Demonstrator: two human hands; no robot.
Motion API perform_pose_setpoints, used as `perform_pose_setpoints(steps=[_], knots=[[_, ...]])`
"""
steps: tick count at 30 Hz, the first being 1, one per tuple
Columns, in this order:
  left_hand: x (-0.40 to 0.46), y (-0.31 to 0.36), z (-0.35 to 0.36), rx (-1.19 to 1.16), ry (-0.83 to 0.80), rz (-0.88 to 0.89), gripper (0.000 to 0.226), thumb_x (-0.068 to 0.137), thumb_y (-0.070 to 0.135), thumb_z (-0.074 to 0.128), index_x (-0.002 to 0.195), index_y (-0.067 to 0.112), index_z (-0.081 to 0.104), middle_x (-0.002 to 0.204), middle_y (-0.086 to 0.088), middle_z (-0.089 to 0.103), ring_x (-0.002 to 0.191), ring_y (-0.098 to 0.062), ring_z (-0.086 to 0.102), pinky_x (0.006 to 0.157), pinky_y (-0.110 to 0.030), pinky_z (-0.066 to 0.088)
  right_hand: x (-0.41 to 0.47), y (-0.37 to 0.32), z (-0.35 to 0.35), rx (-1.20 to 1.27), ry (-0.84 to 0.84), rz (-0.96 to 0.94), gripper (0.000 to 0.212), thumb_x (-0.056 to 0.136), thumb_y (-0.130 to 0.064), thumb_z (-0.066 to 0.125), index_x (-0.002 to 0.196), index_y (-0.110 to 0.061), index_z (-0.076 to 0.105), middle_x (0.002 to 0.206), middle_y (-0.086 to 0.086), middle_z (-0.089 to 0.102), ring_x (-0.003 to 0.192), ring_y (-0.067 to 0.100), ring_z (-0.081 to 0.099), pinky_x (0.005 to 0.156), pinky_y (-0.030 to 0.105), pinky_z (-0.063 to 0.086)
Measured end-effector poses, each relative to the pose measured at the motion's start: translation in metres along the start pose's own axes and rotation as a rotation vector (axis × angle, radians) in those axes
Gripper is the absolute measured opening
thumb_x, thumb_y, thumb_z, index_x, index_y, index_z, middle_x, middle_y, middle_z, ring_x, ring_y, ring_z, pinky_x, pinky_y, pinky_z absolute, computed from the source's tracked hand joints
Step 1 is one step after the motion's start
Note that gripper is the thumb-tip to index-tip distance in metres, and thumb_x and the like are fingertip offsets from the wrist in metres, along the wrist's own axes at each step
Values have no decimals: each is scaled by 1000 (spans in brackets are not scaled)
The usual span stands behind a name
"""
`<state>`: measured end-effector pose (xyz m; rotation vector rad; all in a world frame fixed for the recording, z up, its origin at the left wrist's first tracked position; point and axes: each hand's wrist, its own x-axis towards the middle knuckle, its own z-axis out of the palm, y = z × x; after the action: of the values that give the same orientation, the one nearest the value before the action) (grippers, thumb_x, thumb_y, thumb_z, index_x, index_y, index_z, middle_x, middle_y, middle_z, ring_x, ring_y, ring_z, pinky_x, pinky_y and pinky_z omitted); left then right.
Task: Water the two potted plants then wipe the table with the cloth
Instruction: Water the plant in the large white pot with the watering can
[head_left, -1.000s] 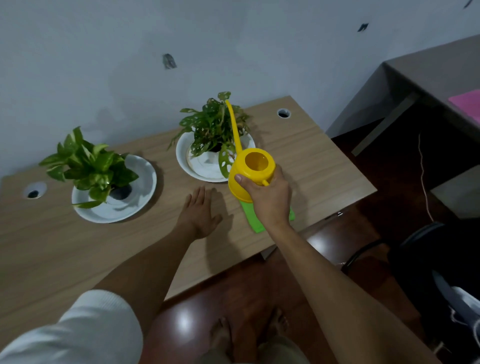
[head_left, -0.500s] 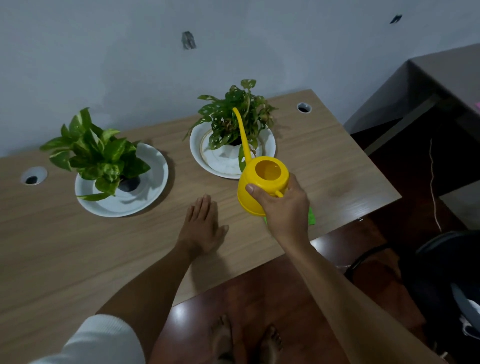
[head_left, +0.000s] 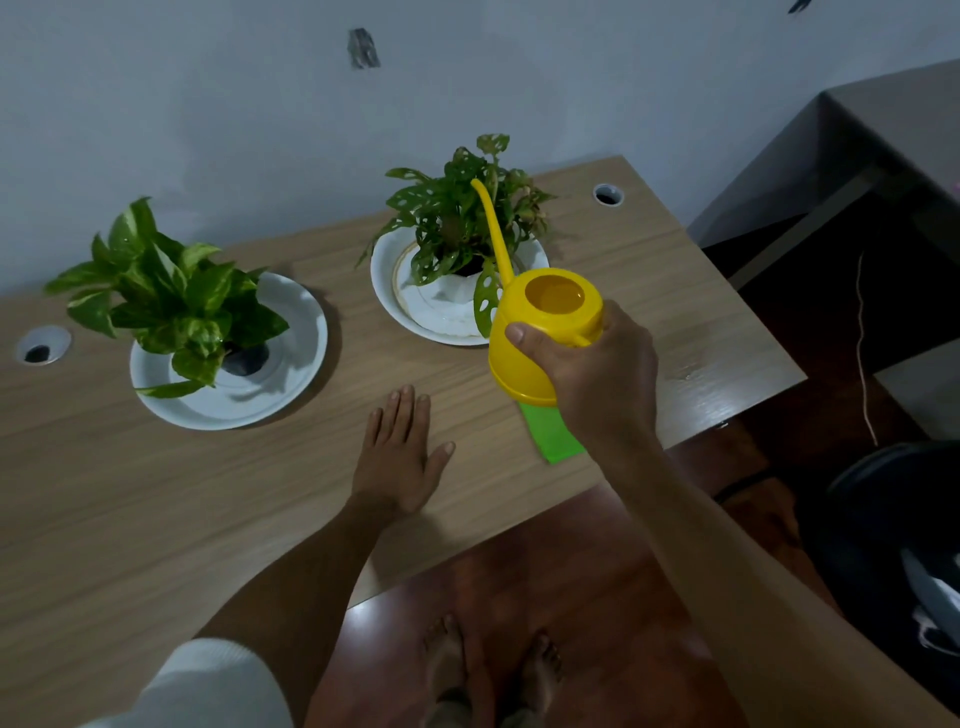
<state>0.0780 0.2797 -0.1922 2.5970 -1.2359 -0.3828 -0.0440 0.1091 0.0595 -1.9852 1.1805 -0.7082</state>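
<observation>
My right hand (head_left: 602, 379) grips a yellow watering can (head_left: 540, 322) held above the wooden table (head_left: 156, 499). Its long thin spout points up and away into the leaves of the right potted plant (head_left: 462, 218), which stands in a white saucer (head_left: 410, 306). The left potted plant (head_left: 171, 296), with broad variegated leaves, stands in its own white saucer (head_left: 291, 374). A green cloth (head_left: 550, 431) lies on the table under the can and my wrist, partly hidden. My left hand (head_left: 400, 457) rests flat on the table, fingers spread, holding nothing.
Round cable holes sit at the table's far left (head_left: 41, 348) and far right (head_left: 608, 195). A grey wall runs behind the table. A second grey desk (head_left: 883, 130) stands to the right, a dark chair (head_left: 883, 519) at lower right. My bare feet stand on the red-brown floor.
The can and my right hand have shifted slightly right and toward the right plant, the spout staying among its leaves. My left hand stays flat on the table. The camera view has shifted.
</observation>
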Motion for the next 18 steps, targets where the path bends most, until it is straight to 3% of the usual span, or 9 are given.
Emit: perform_pose_setpoints(steps=[18], knots=[[0, 2, -4, -42, -13, -17, 80, 104, 65, 22, 166, 17, 4, 174, -8, -6, 161, -22, -11, 129, -43, -8, 16, -25, -10, -22, -36, -8, 70, 69, -66, 85, 113, -13, 73, 110, 6, 74, 102, 26, 70, 88, 38, 56]])
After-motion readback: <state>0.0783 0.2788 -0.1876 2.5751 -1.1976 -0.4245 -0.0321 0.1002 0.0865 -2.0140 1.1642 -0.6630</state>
